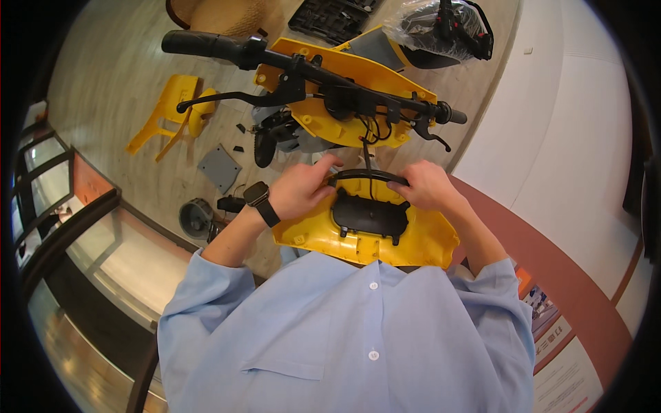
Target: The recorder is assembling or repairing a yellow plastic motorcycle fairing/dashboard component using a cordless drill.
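Observation:
A yellow plastic panel (310, 230) lies against my front, its hollow inner side with moulded tabs facing up. In its middle sits a black plastic housing (370, 215), and a curved black strip (370, 175) runs along the panel's far edge. My left hand (301, 187), wearing a black watch (259, 199), is closed on the far left edge, some fingers hidden beneath. At the far right corner my right hand (427, 184) grips the edge, thumb on the black strip. A dark cable (369, 158) runs from the panel up to the handlebar (358, 93).
Beyond my hands the handlebar carries brake levers (234, 100) and a yellow cover (330, 65). Yellow plastic parts (169, 110), a grey plate (220, 168) and a round grey part (197, 218) lie on the floor. A black tool case (329, 17) lies farther off.

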{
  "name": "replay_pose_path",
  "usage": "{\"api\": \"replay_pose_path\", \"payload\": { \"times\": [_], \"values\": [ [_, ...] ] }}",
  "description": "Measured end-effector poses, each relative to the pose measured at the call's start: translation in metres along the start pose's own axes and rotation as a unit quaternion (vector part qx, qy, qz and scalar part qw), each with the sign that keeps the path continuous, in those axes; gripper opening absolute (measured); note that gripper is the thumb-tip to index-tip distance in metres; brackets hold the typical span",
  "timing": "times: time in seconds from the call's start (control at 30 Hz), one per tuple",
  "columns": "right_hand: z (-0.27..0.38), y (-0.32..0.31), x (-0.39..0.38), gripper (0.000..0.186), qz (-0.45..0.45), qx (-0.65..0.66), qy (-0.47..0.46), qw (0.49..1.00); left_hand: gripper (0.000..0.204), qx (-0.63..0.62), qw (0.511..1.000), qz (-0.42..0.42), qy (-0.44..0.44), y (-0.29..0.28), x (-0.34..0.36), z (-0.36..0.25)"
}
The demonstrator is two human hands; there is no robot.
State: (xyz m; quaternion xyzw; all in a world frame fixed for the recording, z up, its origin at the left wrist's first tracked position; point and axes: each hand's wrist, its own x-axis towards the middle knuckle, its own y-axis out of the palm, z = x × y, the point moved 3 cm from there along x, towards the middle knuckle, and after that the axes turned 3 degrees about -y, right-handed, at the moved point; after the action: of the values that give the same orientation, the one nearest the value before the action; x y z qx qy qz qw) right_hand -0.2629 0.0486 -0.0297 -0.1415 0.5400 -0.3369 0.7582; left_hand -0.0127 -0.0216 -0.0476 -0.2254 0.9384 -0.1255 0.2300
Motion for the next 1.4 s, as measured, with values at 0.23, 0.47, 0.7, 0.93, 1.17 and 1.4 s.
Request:
{"api": "replay_pose_path", "payload": {
  "times": [0.23,0.47,0.7,0.93,1.17,1.4],
  "values": [
    [0.009,-0.013,-0.002,0.038,0.016,0.014,-0.027,0.999,0.041,0.004,1.000,-0.028,0.003,0.000,-0.010,-0.005],
    [-0.009,0.014,0.031,0.043,0.019,-0.057,-0.069,0.996,0.041,-0.084,0.996,-0.015,0.019,0.009,0.000,0.018],
    [-0.008,0.018,0.047,0.053,0.104,-0.041,-0.050,0.992,0.046,-0.157,0.986,0.054,-0.008,-0.001,0.011,0.042],
    [-0.019,0.044,0.042,0.061,0.174,0.172,-0.031,0.969,0.062,-0.606,0.769,0.131,-0.157,-0.011,-0.012,0.066],
    [-0.005,0.062,0.027,0.062,0.248,0.447,-0.086,0.855,0.064,-0.728,0.681,-0.039,0.066,0.074,-0.042,0.055],
    [0.018,0.070,-0.001,0.060,0.433,0.595,-0.130,0.665,0.073,-0.698,0.680,-0.205,0.093,0.104,-0.021,-0.013]
  ]
}}
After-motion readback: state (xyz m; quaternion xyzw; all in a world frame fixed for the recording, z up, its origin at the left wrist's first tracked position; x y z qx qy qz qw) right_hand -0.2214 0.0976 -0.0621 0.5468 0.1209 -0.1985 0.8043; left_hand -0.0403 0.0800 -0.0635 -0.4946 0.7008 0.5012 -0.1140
